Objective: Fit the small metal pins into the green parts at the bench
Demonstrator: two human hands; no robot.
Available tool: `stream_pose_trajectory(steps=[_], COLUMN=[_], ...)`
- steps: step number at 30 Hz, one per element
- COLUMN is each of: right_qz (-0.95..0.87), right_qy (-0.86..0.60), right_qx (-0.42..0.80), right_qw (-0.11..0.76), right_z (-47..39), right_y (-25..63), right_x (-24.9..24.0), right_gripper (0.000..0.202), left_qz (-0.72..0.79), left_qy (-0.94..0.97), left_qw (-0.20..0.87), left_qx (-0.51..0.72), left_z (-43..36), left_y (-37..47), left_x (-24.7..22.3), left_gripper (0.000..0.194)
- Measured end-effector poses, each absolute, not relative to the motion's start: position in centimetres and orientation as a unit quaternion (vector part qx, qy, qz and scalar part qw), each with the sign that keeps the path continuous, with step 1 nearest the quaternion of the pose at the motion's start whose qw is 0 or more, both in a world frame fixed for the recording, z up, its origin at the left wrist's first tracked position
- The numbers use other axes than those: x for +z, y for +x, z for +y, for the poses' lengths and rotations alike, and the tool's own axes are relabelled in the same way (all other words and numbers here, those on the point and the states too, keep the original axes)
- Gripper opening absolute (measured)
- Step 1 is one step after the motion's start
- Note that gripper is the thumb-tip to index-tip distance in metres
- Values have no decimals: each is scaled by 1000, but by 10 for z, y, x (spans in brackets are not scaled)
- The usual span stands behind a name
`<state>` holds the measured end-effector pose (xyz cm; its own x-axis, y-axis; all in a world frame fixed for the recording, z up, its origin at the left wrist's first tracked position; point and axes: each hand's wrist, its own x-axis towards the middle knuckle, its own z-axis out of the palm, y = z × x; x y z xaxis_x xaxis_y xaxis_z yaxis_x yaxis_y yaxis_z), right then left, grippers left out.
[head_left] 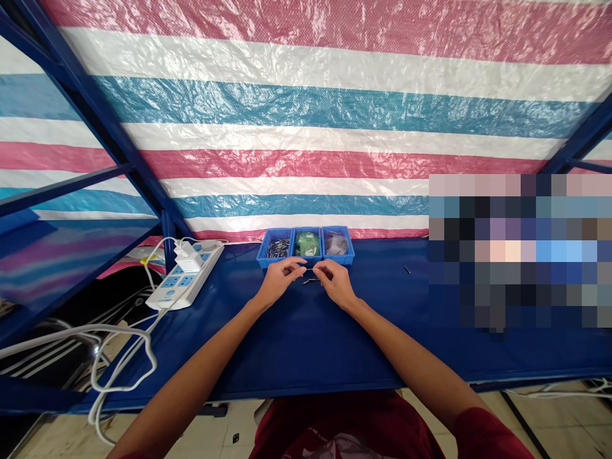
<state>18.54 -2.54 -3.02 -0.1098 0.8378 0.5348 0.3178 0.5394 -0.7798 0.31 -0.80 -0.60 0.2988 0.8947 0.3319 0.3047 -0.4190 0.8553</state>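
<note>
My left hand point(282, 279) and my right hand point(336, 280) are close together over the table, just in front of the bins. A thin metal piece point(310, 269) spans the small gap between them. My right thumb and fingers pinch one end, while my left thumb and fingers are closed around the other. What kind of part it is, I cannot make out. Beneath the fingertips, small dark pin-like pieces point(310, 280) lie on the blue tabletop point(306, 344), partly hidden by my right hand.
Behind my hands stand three blue bins: one with dark metal pieces point(278, 248), one with green pieces point(306, 243), one with greyish translucent pieces point(336, 244). A white power strip point(184, 277) with cables is at left. One dark pin point(407, 269) lies right. Blurred blocks cover the far right.
</note>
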Motion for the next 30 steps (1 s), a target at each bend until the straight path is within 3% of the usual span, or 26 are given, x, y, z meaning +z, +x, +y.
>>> stream_pose_trajectory(steps=[7, 14, 21, 30], right_qz=[-689, -701, -692, -725], right_qy=[-426, -417, -421, -425], right_qx=[259, 254, 259, 216], right_qw=[527, 520, 526, 497], right_z=[-25, -26, -26, -24], right_y=[186, 186, 185, 184], right_x=[-27, -28, -30, -34], right_gripper=[28, 29, 32, 33], left_qz=[412, 424, 407, 376], left_qy=[754, 724, 644, 658], left_qw=[308, 351, 421, 420], left_qx=[409, 417, 492, 499], left_z=[-9, -10, -6, -12], left_y=[4, 5, 7, 11], left_x=[-2, 0, -9, -9], left_gripper=[32, 37, 29, 30])
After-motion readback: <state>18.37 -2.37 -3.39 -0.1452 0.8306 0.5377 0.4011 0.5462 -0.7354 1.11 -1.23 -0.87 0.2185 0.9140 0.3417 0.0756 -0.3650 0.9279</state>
